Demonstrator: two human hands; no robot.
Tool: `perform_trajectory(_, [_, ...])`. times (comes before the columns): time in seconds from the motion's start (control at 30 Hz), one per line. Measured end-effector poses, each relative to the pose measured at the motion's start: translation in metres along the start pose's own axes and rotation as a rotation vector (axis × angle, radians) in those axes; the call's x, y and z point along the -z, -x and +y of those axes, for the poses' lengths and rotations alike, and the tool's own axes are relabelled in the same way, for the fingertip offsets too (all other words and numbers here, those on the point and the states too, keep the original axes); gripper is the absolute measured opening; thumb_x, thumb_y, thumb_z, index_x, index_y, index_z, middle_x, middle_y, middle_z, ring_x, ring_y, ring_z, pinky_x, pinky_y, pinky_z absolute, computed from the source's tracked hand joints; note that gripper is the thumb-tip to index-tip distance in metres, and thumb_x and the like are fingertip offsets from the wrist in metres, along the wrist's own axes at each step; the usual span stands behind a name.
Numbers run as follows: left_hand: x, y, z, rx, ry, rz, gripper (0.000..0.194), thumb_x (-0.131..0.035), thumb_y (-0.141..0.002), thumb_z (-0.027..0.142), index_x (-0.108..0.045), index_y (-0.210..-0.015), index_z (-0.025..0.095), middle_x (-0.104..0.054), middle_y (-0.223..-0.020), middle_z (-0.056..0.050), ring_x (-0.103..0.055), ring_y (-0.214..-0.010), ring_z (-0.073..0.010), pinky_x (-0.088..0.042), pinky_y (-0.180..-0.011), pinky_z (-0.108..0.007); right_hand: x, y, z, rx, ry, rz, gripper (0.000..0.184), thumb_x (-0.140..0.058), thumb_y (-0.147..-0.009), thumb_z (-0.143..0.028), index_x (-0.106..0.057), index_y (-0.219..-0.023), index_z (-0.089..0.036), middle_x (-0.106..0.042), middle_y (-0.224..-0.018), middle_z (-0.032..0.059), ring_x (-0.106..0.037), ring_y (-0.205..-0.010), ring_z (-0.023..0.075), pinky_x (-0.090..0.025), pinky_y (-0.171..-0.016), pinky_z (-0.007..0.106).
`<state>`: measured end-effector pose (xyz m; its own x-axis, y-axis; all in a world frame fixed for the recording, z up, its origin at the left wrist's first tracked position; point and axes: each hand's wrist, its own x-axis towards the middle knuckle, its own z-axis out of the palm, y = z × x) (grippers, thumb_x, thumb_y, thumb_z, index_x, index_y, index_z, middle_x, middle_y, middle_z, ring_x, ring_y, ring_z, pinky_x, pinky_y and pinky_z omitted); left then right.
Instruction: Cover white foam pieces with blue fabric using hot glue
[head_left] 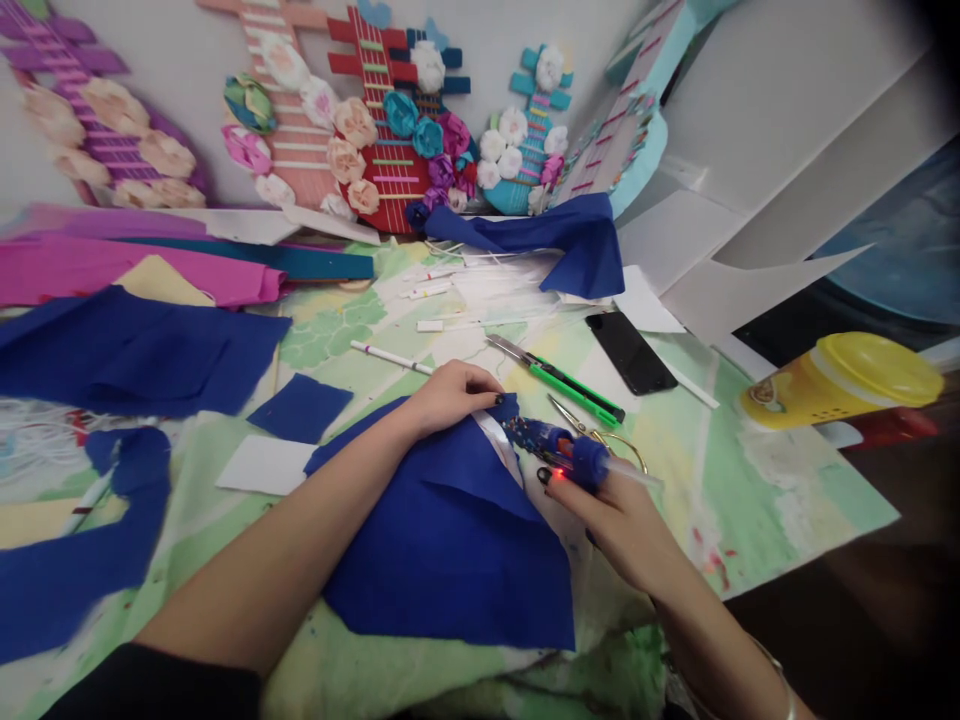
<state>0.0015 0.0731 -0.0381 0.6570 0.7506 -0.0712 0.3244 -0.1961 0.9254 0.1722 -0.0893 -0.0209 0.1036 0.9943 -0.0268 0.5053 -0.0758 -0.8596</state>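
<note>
A large piece of dark blue fabric (450, 550) lies spread on the table in front of me, over a white piece whose edge (495, 440) shows at the right. My left hand (457, 395) pinches the fabric's upper edge, with thumb and fingers pressed together. In my right hand (622, 515) is a blue glue gun (566, 452), a clear glue stick poking from its back and a red light glowing near my thumb. Its nozzle end points left at the fabric edge by my left fingers. Whether the tip touches the fabric I cannot tell.
Gold-handled scissors (626, 445), a green utility knife (555, 380) and a black phone (631, 352) lie beyond my right hand. A yellow-lidded cup (840, 380) stands at the right. Blue fabric (142, 350) lies left. Flower-decorated guitar shapes (386, 130) lean along the back wall.
</note>
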Motion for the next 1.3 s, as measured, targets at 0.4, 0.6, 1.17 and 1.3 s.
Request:
perform_trajectory(0.4, [0.000, -0.003, -0.008, 0.059, 0.124, 0.099, 0.022, -0.060, -0.072, 0.009, -0.071, -0.091, 0.011, -0.073, -0.088, -0.008, -0.068, -0.083, -0.0174, -0.051, -0.081, -0.029, -0.012, -0.025, -0.010, 0.014, 0.063, -0.041, 0.023, -0.053, -0.082, -0.033, -0.054, -0.062, -0.020, -0.050, -0.059, -0.0003, -0.049, -0.063, 0.0163, -0.033, -0.055, 0.027])
perform_trajectory(0.6, [0.001, -0.002, -0.005, 0.113, 0.304, 0.114, 0.020, -0.051, -0.083, 0.012, -0.067, -0.094, 0.010, -0.073, -0.080, -0.008, -0.068, -0.075, -0.0148, -0.051, -0.081, -0.030, -0.012, -0.032, -0.011, 0.001, 0.039, -0.061, 0.022, -0.053, -0.081, -0.031, -0.054, -0.063, -0.018, -0.047, -0.056, -0.0028, -0.044, -0.056, 0.0126, -0.031, -0.053, 0.026])
perform_trajectory(1.17, [0.008, -0.001, -0.007, 0.055, 0.119, 0.028, 0.029, -0.056, -0.065, 0.004, -0.066, -0.092, 0.011, -0.071, -0.080, -0.006, -0.067, -0.078, -0.0162, -0.051, -0.072, -0.027, -0.010, -0.034, -0.008, -0.055, 0.041, -0.077, 0.029, -0.053, -0.082, -0.036, -0.056, -0.060, -0.019, -0.037, -0.045, -0.0050, -0.040, -0.049, 0.0118, -0.028, -0.048, 0.026])
perform_trajectory(1.3, [0.007, -0.001, -0.005, 0.086, 0.122, 0.040, 0.029, -0.055, -0.066, 0.002, -0.066, -0.091, 0.010, -0.070, -0.081, -0.006, -0.066, -0.077, -0.0157, -0.050, -0.073, -0.027, -0.011, -0.035, -0.007, -0.078, 0.024, -0.095, 0.029, -0.053, -0.082, -0.036, -0.056, -0.059, -0.019, -0.037, -0.045, -0.0049, -0.040, -0.048, 0.0113, -0.028, -0.048, 0.025])
